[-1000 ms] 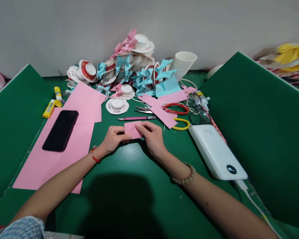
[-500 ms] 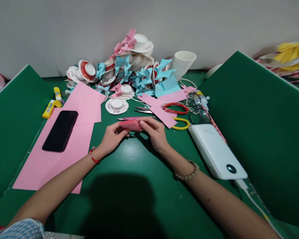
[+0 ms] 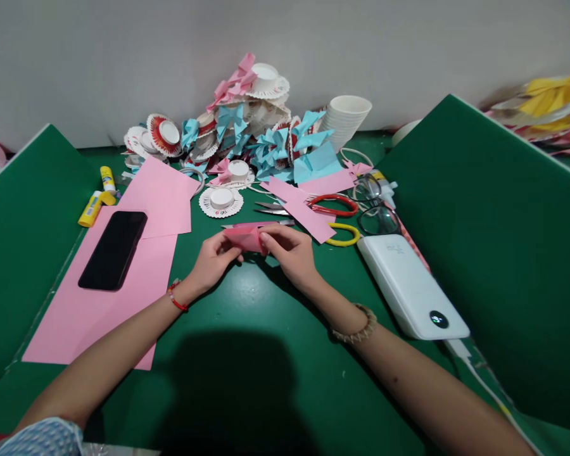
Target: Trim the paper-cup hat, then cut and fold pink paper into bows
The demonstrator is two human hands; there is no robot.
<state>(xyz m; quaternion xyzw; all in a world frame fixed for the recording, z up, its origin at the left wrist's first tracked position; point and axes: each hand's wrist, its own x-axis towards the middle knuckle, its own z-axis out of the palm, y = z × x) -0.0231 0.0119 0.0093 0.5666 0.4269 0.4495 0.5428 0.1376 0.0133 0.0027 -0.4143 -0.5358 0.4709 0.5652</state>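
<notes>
A small piece of folded pink paper (image 3: 245,239) is pinched between my two hands above the green table. My left hand (image 3: 213,261) grips its left end, thumb in front. At the right end, the fingers and thumb of my right hand (image 3: 292,254) are closed on the same paper. Just behind it lies a pink craft knife (image 3: 261,224). Scissors with red handles (image 3: 335,206) and a yellow handle (image 3: 346,234) rest beyond my right hand, partly under pink paper strips (image 3: 304,212).
At left, a black phone (image 3: 113,250) lies on large pink sheets (image 3: 76,329), near glue sticks (image 3: 91,209). A white power bank (image 3: 411,285) and glasses (image 3: 379,219) are at right. Paper-cup hats (image 3: 221,201), bows (image 3: 232,123) and stacked cups (image 3: 346,120) stand at the back.
The pink paper has tilted and spread a little between my fingers, showing more of its face. Both hands keep hold of it in nearly the same place.
</notes>
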